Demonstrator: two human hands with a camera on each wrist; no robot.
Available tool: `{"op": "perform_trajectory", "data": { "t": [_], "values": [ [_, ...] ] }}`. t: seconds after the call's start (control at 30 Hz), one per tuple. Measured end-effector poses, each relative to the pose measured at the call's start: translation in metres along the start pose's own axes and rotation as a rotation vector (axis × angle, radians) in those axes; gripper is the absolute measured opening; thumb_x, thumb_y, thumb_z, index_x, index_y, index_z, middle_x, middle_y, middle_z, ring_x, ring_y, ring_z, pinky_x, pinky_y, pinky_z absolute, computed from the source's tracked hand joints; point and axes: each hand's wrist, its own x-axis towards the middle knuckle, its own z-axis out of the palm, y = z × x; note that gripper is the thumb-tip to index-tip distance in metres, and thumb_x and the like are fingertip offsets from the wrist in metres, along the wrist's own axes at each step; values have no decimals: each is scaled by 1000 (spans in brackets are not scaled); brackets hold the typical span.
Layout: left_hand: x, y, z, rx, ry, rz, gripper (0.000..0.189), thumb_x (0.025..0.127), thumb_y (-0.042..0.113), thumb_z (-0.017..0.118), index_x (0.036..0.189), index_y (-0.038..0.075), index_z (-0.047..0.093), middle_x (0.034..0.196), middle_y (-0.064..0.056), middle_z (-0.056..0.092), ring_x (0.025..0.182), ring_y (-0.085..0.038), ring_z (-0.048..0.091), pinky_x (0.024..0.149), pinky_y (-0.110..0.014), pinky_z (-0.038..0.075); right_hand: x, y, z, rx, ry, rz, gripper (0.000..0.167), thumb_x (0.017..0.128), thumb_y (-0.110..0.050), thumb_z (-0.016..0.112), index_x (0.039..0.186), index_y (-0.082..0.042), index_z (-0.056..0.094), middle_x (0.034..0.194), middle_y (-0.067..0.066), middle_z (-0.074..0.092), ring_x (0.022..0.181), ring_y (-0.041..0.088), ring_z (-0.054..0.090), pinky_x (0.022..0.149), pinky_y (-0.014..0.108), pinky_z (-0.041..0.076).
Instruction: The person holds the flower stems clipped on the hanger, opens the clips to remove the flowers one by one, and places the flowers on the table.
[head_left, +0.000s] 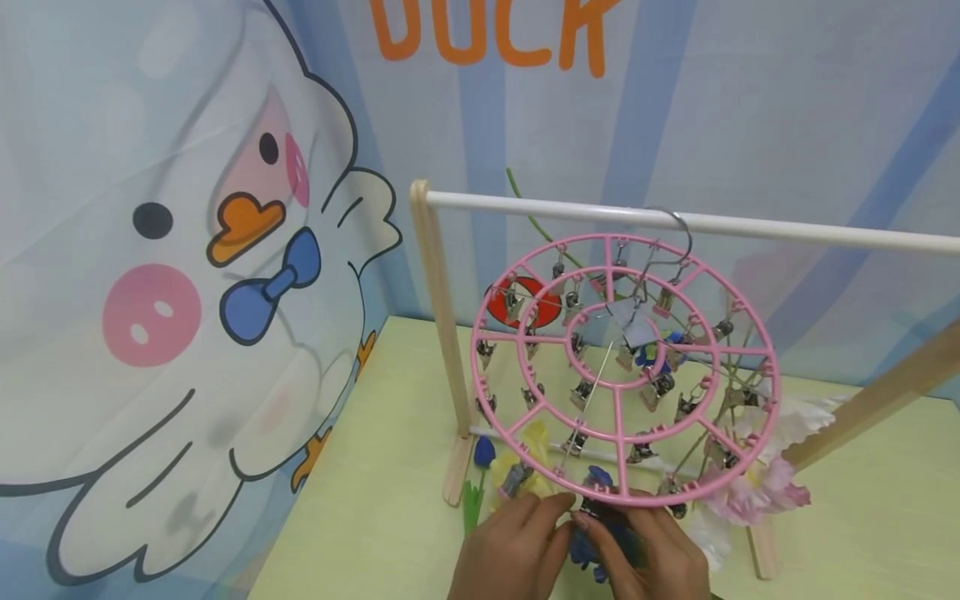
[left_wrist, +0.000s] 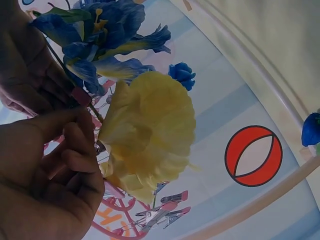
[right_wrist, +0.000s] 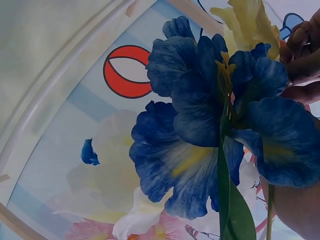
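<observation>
A pink round hanger with several metal clips hangs tilted toward me. At its front rim, my left hand pinches a pink-tipped clip between curled fingers. My right hand holds a blue artificial flower by its stem, close to that clip; the exact finger contact is partly hidden. In the left wrist view, the blue petals stand beside a yellow artificial flower, which hangs near my left hand. A green leaf runs along the blue flower's stem.
The hanger's hook loops over the white bar of a wooden stand. Pink and white artificial flowers hang at the right rim. A blue tulip is at the left, by the stand's foot. A duck-print backdrop rises behind.
</observation>
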Motion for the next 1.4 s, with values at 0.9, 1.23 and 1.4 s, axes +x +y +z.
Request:
{"op": "perform_trajectory", "data": {
  "t": [0.9,1.23,1.4],
  "values": [
    [0,0,8,53,-109,-20,14,87,12,87,99,19,83,73,9,60,52,9,37,46,-4,28,-1,-5,0,15,-19,35,46,63,7,94,104,-5,76,95,6,76,79,21,74,71,15,56],
    [-2,1,7,38,-174,-21,13,92,10,82,102,18,82,77,8,61,54,9,32,47,-4,26,-4,-5,1,26,-13,53,47,62,10,94,103,-6,76,93,3,76,77,17,73,69,14,55],
    [-1,0,8,39,-188,9,13,92,9,80,103,16,81,78,7,60,56,9,28,48,-5,25,-3,-5,1,29,-23,57,48,62,11,94,103,-6,75,92,3,75,77,17,73,69,13,54]
  ]
}}
